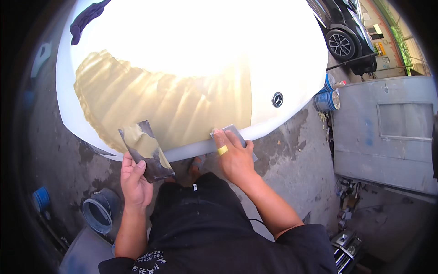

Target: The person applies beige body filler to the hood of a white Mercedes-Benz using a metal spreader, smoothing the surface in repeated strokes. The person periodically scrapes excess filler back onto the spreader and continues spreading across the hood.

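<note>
A white car hood (292,55) fills the upper middle, glaring with light at its far part. Yellowish body filler (164,109) covers much of its near left area in ridged streaks. My left hand (136,185) grips a dark flat plate (159,172) by its left edge, thumb on top; a smear of the same filler lies on the plate. My right hand (235,160) is closed on a grey flat spreader (236,132), partly hidden by the fingers, at the hood's near edge by the filler. A yellow band wraps one right finger.
A round emblem (277,99) sits on the hood's right, a dark cloth (86,20) on its far left. Blue cans (326,101) and a grey panel (383,132) stand right, below a black car (346,32). At lower left are a grey bucket (98,214) and a blue can (41,199).
</note>
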`<act>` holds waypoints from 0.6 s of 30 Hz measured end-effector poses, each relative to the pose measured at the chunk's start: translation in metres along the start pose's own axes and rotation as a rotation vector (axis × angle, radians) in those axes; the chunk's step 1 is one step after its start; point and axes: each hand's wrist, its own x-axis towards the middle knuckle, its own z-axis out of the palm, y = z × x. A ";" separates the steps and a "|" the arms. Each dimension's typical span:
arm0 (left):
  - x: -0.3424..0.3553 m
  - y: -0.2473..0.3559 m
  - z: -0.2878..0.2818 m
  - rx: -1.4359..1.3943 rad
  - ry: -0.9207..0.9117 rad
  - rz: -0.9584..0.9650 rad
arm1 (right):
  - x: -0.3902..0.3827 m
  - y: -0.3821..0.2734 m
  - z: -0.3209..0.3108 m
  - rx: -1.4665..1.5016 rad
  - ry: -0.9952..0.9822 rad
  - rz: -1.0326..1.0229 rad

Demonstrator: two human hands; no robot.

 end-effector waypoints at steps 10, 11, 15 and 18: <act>-0.026 -0.018 0.014 -0.017 0.080 -0.013 | 0.134 0.116 -0.100 -0.103 0.047 0.182; -0.026 -0.019 0.014 -0.017 0.081 -0.011 | 0.150 0.124 -0.105 -0.108 0.027 0.186; -0.026 -0.024 0.007 -0.013 0.097 0.016 | 0.182 0.112 -0.109 -0.102 -0.120 0.160; -0.027 -0.027 0.006 -0.014 0.099 0.012 | 0.167 0.104 -0.100 -0.101 -0.191 0.115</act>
